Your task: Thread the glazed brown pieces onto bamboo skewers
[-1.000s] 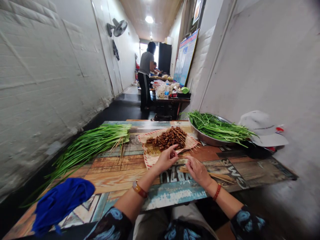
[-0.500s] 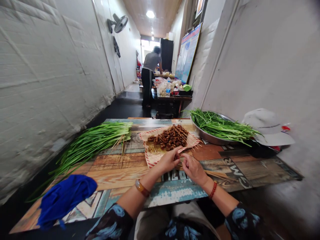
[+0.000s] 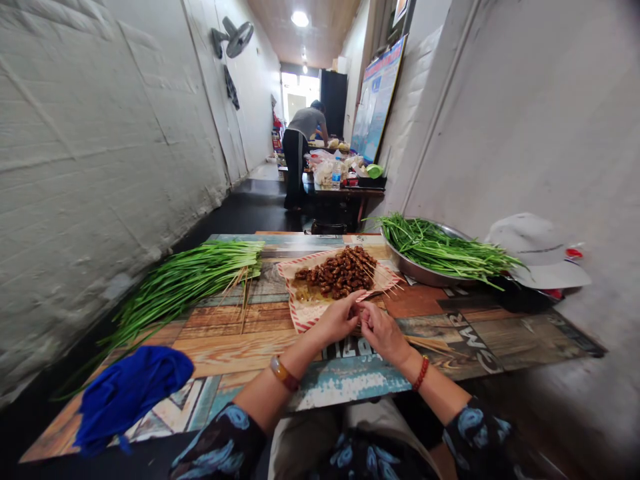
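My left hand (image 3: 339,320) and my right hand (image 3: 383,333) meet over the near edge of a red-and-white striped paper (image 3: 303,317). Both have their fingers drawn together in a pinch, fingertips almost touching. Whatever sits between them is too small or hidden to make out. Just beyond lies a heap of glossy brown pieces (image 3: 340,273) that look like insect pupae, some threaded on thin skewers (image 3: 383,280) pointing right. Loose bamboo skewers (image 3: 430,345) lie beside and partly under my right hand.
Long green chives (image 3: 185,280) lie at the left, with several skewers (image 3: 244,300) near their cut ends. A blue cloth (image 3: 133,393) rests at the front left. To the right are a metal basin (image 3: 415,268) of greens and a white cap (image 3: 530,250). Another person (image 3: 300,143) bends over a farther table.
My right hand's fingers have curled in closer against my left fingertips. The person in the background bends lower. The heap and greens stay put.
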The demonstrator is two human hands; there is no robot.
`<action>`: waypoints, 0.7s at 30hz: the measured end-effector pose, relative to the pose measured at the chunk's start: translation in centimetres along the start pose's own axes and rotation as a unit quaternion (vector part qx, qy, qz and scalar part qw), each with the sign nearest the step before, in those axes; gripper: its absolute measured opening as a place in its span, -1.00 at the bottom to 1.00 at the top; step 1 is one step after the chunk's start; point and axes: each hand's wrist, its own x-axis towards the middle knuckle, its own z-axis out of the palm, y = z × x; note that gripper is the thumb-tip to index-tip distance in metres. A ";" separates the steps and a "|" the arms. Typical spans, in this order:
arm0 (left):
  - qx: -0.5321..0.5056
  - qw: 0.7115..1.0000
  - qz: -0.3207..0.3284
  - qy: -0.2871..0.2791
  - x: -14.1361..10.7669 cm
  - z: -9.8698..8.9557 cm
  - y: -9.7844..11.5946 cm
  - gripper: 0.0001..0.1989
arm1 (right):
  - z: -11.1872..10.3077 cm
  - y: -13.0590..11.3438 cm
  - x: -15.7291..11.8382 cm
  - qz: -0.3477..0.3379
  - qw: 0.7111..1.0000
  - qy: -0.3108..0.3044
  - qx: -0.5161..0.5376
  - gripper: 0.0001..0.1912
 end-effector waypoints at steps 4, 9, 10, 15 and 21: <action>-0.009 1.000 0.005 0.016 0.1 -0.3 0.1 -0.37 | -0.4 0.2 -0.3 0.011 1.000 -0.014 -0.011 -0.56; -0.030 0.998 0.027 0.042 0.3 -1.2 0.0 -0.48 | -1.5 1.7 -1.6 0.038 0.998 -0.027 -0.040 -0.61; -0.035 0.998 0.031 0.050 0.3 -1.4 0.0 -0.51 | -1.9 2.1 -1.9 0.042 0.998 -0.029 -0.044 -0.63; -0.074 0.994 0.042 0.069 0.7 -2.0 -0.4 -0.57 | -3.6 3.9 -3.3 0.016 0.993 -0.074 -0.090 -0.71; -0.132 0.989 0.025 0.066 0.9 -2.7 -1.0 -0.58 | -4.6 4.2 -3.9 -0.007 0.979 -0.142 -0.148 -0.73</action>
